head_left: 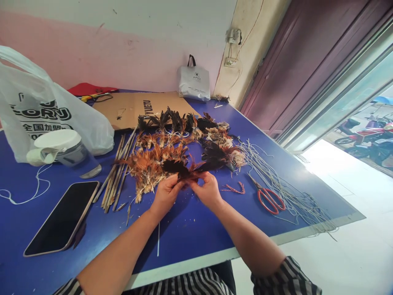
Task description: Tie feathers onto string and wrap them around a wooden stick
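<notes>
Dark feathers (176, 167) are pinched between my two hands, above the near part of the table. My left hand (166, 191) grips them from the left, fingers closed. From the right, my right hand (208, 189) holds the same feathers with thumb and fingers together. Just beyond my hands lie brown feather bunches (147, 166), and behind these stands a row of black feather tufts (167, 119). More dark feathers with pale fluffy ends (237, 159) rest to the right. The fingertips are partly hidden by the feathers.
Thin sticks (115, 176) and a phone (63, 219) lie left, near a lidded jar (69, 149) and plastic bag (82, 110). Red-handled scissors (270, 200), loose strings (285, 192) and a twisted red cord (235, 188) lie right. Cardboard (123, 108) and a silver bag (193, 84) are behind.
</notes>
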Motion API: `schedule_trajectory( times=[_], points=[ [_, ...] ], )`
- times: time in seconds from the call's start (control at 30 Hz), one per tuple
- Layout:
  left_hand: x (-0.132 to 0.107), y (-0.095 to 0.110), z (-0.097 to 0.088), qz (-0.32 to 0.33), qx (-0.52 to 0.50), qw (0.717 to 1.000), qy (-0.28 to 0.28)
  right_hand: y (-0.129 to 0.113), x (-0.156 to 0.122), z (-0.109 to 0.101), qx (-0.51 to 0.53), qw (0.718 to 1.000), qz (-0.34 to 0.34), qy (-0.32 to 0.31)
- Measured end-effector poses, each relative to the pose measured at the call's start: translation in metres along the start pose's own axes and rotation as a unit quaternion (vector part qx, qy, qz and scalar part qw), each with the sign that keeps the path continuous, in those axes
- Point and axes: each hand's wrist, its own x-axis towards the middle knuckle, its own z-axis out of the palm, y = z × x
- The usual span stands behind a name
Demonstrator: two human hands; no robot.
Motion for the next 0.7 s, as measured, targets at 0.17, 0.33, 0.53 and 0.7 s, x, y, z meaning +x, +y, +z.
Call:
schedule_trajectory(
  times=[0.17, 0.33, 0.53, 0.7],
  points=[
    [-0.005, -0.001, -0.002, 0.008, 0.049, 0.998, 0.048, 0.001, -0.001, -0.001, 0.008, 0.999, -0.04, -0.011],
    [-0.008, -0.004, -0.002, 0.029, 0.04, 0.995, 0.082, 0.004, -0.005, -0.003, -0.03, 0.997, -0.066, -0.032],
    [-0.004, -0.001, 0.001, -0.034, 0.015, 0.998, 0.045, -0.001, -0.002, -0.001, -0.055, 0.997, -0.053, 0.016],
    [0.002, 0.008, 0.004, -0.122, -0.095, 0.988, 0.005, 0.0, 0.002, -0.002, 0.013, 0.999, -0.016, -0.043]
  ],
)
